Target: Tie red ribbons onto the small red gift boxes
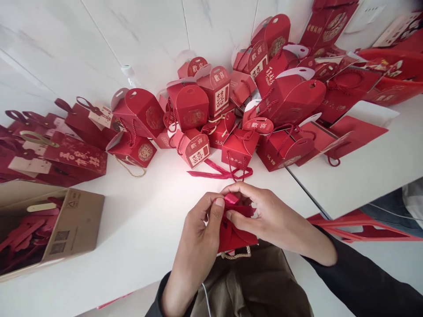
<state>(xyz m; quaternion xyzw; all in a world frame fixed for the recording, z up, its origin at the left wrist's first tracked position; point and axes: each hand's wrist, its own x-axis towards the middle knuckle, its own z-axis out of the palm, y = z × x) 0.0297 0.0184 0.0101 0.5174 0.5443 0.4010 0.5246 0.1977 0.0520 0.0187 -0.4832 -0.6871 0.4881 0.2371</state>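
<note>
From my end, the worry is the satin ribbon (231, 199): slick stuff, so I'd expect it to slide if the left hand (200, 231), its thumb and fingers clamped on it, eases off. The right hand (269, 209) is clamped on the red box (238, 235), which sits above the lap at the near edge of the surface (139, 220); squeezing too hard could crease the card, and a slip could drop it off that edge. A longer reach might topple the piled boxes (191, 110) just beyond.

My count: two hands, one box held, one ribbon pinched, one loose ribbon (218, 171), one carton (82, 220), one bottle (128, 75), well over a dozen piled boxes and several bags (77, 154), too overlapped for me to number exactly
</note>
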